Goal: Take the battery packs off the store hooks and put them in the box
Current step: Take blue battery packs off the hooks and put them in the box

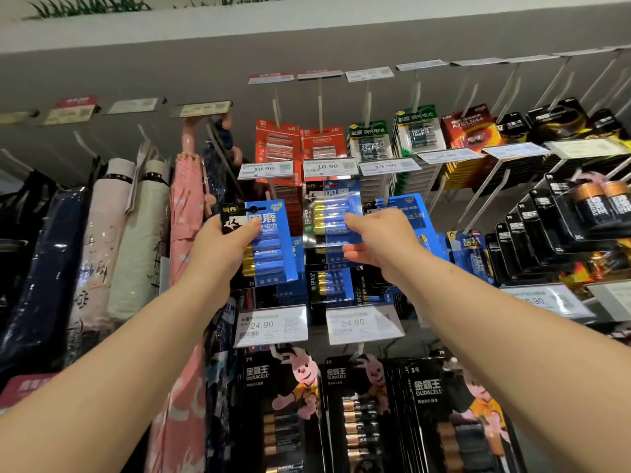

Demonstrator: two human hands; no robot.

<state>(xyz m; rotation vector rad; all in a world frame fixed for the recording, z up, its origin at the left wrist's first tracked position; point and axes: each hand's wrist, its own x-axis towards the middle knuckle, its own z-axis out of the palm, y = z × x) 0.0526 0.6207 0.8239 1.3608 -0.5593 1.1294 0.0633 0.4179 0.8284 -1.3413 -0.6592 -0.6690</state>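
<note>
Folded umbrellas (126, 233) hang in a row at the left, cream, pink (186, 216) and dark blue (47, 268); white price tags (271, 326) reading 24.90 and 10.90 (264, 169) clip to the hook ends; green plants (88, 6) line the ledge above the grey wall (136, 73).

So taking the middle battery pack (333, 213) as the anchor, it hangs on a hook right in the centre of the display wall. Just left of it is another battery pack (269, 244), held by the left hand (222, 247); the right hand (379, 240) is touching the anchor pack's right edge. Above it sit two price tags (264, 169) with more packs (278, 145) hanging behind them. Below it are two bigger price tags (271, 326), and under those a row of Duracell packs (283, 411). Far left of it hang folded umbrellas (140, 233). Off to its right, rows of packs (543, 240) stack one behind another on hooks.
</note>
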